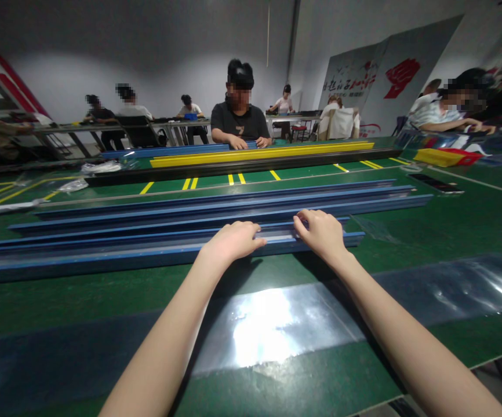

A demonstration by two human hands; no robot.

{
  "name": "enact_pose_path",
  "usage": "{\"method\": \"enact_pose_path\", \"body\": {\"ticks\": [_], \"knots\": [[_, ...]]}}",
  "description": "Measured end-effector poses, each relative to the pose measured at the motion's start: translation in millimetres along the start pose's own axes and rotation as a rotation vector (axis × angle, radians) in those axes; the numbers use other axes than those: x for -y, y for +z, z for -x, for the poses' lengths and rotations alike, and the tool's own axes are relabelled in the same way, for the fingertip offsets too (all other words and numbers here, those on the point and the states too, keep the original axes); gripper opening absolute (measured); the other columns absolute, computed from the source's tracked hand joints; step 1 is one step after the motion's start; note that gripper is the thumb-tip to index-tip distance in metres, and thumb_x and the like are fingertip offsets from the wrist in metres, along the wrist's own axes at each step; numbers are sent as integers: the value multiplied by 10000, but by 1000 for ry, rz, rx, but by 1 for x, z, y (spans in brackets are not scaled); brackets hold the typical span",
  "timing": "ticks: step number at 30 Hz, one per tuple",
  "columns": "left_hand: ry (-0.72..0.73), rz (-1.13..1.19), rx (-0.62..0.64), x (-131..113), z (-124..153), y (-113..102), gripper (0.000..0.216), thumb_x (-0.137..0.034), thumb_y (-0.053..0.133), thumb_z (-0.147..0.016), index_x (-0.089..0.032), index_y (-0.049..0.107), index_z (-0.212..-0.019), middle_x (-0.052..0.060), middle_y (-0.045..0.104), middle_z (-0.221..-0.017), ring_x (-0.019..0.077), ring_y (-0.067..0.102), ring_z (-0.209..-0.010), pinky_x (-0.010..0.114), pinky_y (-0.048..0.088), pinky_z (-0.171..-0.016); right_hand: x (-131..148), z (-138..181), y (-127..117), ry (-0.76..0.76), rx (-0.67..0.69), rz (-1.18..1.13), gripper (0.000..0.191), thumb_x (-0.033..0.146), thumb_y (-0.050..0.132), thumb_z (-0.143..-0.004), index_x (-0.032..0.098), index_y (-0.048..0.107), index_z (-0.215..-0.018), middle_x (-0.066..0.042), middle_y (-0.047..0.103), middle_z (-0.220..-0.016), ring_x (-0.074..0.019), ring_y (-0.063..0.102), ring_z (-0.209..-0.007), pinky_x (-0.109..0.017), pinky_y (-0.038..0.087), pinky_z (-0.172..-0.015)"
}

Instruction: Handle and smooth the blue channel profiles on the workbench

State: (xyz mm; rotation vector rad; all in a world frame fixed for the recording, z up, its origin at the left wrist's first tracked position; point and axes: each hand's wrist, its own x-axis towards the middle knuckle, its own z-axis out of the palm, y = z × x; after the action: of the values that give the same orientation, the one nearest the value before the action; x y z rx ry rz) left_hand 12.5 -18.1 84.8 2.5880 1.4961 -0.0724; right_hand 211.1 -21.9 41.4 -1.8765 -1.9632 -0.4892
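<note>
The nearest of several long blue U-shaped channels [103, 260] lies across the green table in front of me. My left hand [235, 240] is closed over this channel, thumb along its near wall and fingers bent toward the far side. Farther right, close to the channel's right end, my right hand [322, 233] curls over the same piece with its fingers bent; some fingertips are hidden. Behind it, more blue channels [216, 204] lie roughly parallel. A clear plastic sleeve [303, 318] stretches flat across the table below my wrists.
A yellow strip [268, 153] and a black strip [242, 167] lie farther back. A co-worker [239, 113] sits opposite, both hands at a blue piece. A phone [436, 183] and a yellow-and-red tray [446, 157] are at the right; crumpled plastic [72, 185] is at the left.
</note>
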Motion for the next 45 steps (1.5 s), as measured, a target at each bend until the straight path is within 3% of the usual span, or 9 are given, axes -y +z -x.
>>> {"method": "enact_pose_path", "body": {"ticks": [5, 11, 18, 22, 36, 40, 45], "knots": [[-97, -59, 18, 4, 7, -10, 395, -419, 391, -842, -187, 552, -1118, 91, 562, -1195, 236, 516, -1091, 325, 399, -882, -9, -2, -2, 99, -11, 64, 360, 362, 334, -859, 190, 618, -719, -66, 664, -756, -173, 572, -696, -270, 253, -553], [-102, -130, -28, 1, 6, -7, 404, -414, 393, -841, -173, 550, -1124, 117, 574, -1162, 262, 533, -1057, 343, 414, -849, -3, 1, 5, 77, -22, 7, 344, 354, 354, -853, 192, 609, -688, -58, 650, -752, -176, 550, -748, -267, 278, -569], [0, -48, -43, -2, 1, -2, 422, -425, 385, -846, -197, 511, -1178, 84, 537, -1227, 239, 496, -1112, 330, 386, -903, 15, 5, 7, -172, 54, -201, 260, 296, 394, -849, 190, 630, -826, -43, 653, -840, -165, 522, -824, -259, 333, -694], [25, -18, -19, -4, 0, 1, 437, -409, 393, -844, -194, 481, -1214, 79, 506, -1267, 236, 465, -1151, 332, 373, -925, 17, 5, 4, -220, 71, -216, 246, 289, 402, -847, 191, 627, -853, -36, 655, -868, -166, 522, -855, -259, 329, -706], [-199, -187, -48, -5, 11, -12, 369, -408, 376, -849, -192, 578, -1069, 101, 599, -1132, 276, 543, -1033, 370, 435, -811, -4, 0, -2, 10, 41, 33, 377, 344, 313, -873, 193, 612, -701, -65, 647, -749, -166, 550, -718, -267, 267, -580], [-150, -197, -93, -9, 9, -8, 353, -383, 394, -846, -170, 585, -1053, 116, 608, -1099, 280, 543, -1024, 384, 431, -823, 1, 1, 0, -51, 32, 17, 351, 339, 322, -873, 192, 596, -711, -56, 634, -757, -165, 534, -756, -262, 273, -589], [45, -113, -145, -13, 1, 1, 332, -320, 400, -857, -142, 563, -1086, 111, 579, -1145, 234, 524, -1058, 322, 409, -874, 10, 3, -1, -191, 65, -56, 314, 312, 328, -878, 191, 584, -744, -47, 620, -765, -160, 507, -787, -256, 300, -653]]}}
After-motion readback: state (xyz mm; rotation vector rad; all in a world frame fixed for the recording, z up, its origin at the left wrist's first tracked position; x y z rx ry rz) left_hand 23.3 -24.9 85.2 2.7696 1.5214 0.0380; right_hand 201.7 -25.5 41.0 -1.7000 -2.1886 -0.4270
